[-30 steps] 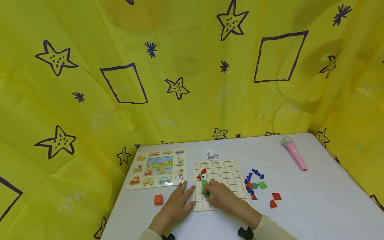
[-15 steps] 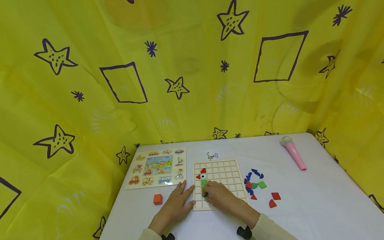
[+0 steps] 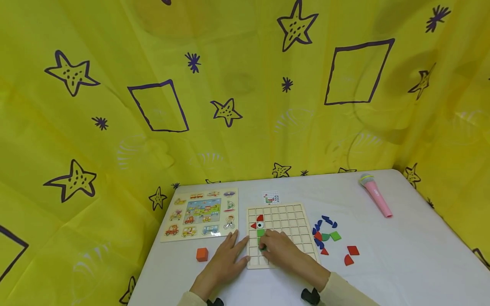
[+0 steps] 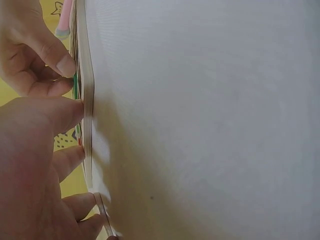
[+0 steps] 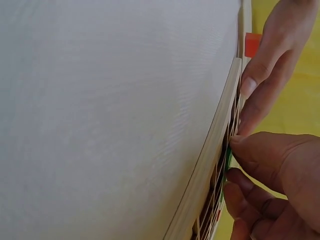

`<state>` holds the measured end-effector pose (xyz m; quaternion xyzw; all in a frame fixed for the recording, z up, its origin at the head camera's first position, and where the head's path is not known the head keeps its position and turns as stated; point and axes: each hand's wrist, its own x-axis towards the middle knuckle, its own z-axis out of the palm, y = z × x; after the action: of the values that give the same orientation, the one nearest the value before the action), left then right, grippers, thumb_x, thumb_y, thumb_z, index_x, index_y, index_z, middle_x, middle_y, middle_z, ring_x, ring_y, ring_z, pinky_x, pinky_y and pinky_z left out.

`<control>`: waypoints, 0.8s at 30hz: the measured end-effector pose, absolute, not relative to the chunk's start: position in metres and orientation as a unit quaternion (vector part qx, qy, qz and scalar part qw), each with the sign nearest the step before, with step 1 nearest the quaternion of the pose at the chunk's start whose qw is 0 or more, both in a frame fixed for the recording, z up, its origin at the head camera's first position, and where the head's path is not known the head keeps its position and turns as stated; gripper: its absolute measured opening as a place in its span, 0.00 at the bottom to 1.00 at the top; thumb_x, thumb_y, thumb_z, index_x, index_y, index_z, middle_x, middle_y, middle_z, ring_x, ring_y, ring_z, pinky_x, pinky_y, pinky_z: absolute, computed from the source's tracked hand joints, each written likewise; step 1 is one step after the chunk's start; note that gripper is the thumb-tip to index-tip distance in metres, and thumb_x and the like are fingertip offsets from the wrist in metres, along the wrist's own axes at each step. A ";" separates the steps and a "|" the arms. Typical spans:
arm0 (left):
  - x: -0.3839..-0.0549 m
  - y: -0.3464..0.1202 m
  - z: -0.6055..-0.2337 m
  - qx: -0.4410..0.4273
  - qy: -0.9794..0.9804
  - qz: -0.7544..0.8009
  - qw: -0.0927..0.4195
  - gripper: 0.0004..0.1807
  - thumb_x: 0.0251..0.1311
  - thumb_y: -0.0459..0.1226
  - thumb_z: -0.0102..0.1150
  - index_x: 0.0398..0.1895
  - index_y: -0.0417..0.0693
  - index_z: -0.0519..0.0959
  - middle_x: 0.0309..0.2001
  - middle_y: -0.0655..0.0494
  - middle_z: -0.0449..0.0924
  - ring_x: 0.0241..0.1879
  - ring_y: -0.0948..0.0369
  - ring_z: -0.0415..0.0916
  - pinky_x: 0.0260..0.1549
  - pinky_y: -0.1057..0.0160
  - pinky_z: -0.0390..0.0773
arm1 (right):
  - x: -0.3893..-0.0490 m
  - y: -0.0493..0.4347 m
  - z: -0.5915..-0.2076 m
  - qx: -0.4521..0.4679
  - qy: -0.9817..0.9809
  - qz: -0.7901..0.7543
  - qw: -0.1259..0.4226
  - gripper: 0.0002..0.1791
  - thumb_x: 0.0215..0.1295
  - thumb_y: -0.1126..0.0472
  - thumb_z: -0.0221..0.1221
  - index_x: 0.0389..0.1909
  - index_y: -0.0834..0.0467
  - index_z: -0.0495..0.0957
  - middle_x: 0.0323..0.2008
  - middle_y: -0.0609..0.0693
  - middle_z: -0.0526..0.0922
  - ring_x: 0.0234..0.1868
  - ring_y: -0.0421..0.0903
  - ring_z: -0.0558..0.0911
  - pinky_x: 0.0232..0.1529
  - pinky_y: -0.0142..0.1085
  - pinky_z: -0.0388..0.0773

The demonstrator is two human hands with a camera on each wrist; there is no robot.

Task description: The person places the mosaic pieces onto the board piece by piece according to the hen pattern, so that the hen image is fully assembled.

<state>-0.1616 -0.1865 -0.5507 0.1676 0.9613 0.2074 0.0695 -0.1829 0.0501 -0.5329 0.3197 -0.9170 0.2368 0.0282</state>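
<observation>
A wooden grid board [image 3: 287, 225] lies on the white table. In its left columns sit a red quarter-circle [image 3: 260, 218], a red triangle [image 3: 253, 225], a round eye tile [image 3: 260, 225] and a light green square [image 3: 260, 233], with more light green below partly covered. My right hand [image 3: 281, 248] pinches a dark green piece [image 5: 228, 157] between thumb and finger, low in that column; its full shape is hidden by the fingers. My left hand [image 3: 227, 259] lies with fingers extended, thumb and fingertips touching the board's left edge.
Loose blue, red and green pieces [image 3: 335, 236] lie right of the board. A small pattern card [image 3: 271, 197] sits behind it. A vehicle puzzle [image 3: 203, 212] and an orange cube [image 3: 202, 254] are at left; a pink toy microphone [image 3: 377, 196] lies back right.
My right fingertips have shifted very slightly over the dark green piece, which shows a little less now. The left hand stays at the board's edge.
</observation>
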 end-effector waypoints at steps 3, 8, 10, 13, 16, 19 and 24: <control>-0.161 -0.186 -0.550 0.166 0.961 0.209 0.071 0.34 0.74 0.56 0.56 0.81 0.64 0.67 0.84 0.45 0.54 0.83 0.40 0.50 0.75 0.32 0.60 | -0.183 0.050 -0.533 0.314 -0.918 0.241 0.029 0.06 0.62 0.61 0.75 0.37 0.52 0.87 0.34 0.40 0.77 0.36 0.38 0.76 0.36 0.32 0.66; -0.161 -0.186 -0.550 0.161 0.962 0.207 0.076 0.34 0.74 0.56 0.56 0.81 0.65 0.66 0.85 0.46 0.52 0.83 0.41 0.49 0.76 0.33 0.60 | -0.185 0.050 -0.535 0.305 -0.921 0.241 0.025 0.07 0.60 0.62 0.74 0.35 0.52 0.85 0.33 0.41 0.77 0.36 0.39 0.75 0.36 0.33 0.67; -0.160 -0.186 -0.549 0.163 0.962 0.208 0.075 0.34 0.74 0.56 0.56 0.81 0.64 0.67 0.85 0.46 0.53 0.83 0.41 0.49 0.76 0.33 0.60 | -0.185 0.050 -0.536 0.303 -0.922 0.238 0.024 0.07 0.60 0.62 0.74 0.35 0.52 0.85 0.33 0.40 0.77 0.36 0.39 0.76 0.36 0.34 0.67; -0.161 -0.186 -0.549 0.163 0.961 0.208 0.076 0.34 0.74 0.56 0.56 0.81 0.64 0.67 0.85 0.46 0.53 0.83 0.41 0.49 0.76 0.33 0.60 | -0.186 0.049 -0.536 0.302 -0.923 0.236 0.025 0.07 0.59 0.62 0.74 0.34 0.52 0.84 0.33 0.40 0.76 0.36 0.39 0.75 0.36 0.33 0.66; -0.161 -0.186 -0.549 0.160 0.961 0.210 0.078 0.34 0.74 0.56 0.56 0.81 0.65 0.66 0.85 0.46 0.52 0.83 0.41 0.49 0.76 0.33 0.60 | -0.185 0.050 -0.535 0.304 -0.922 0.238 0.022 0.08 0.59 0.63 0.73 0.35 0.52 0.84 0.34 0.40 0.76 0.36 0.38 0.75 0.36 0.33 0.66; -0.161 -0.186 -0.549 0.161 0.961 0.210 0.078 0.34 0.74 0.56 0.56 0.81 0.65 0.66 0.85 0.46 0.53 0.83 0.41 0.49 0.76 0.33 0.60 | -0.184 0.054 -0.533 0.299 -0.922 0.245 0.008 0.08 0.59 0.63 0.73 0.38 0.53 0.85 0.35 0.40 0.77 0.37 0.39 0.74 0.37 0.34 0.67; -0.160 -0.186 -0.549 0.170 0.960 0.209 0.072 0.35 0.74 0.56 0.56 0.81 0.62 0.67 0.84 0.44 0.53 0.83 0.40 0.49 0.75 0.32 0.60 | -0.186 0.069 -0.526 0.252 -0.933 0.254 -0.020 0.07 0.64 0.60 0.72 0.42 0.52 0.85 0.38 0.41 0.77 0.41 0.40 0.75 0.45 0.41 0.74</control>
<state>-0.1601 -0.1860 -0.5488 0.1696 0.9604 0.2088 0.0721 -0.1857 0.0692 -0.5264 0.2523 -0.9335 0.2540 -0.0201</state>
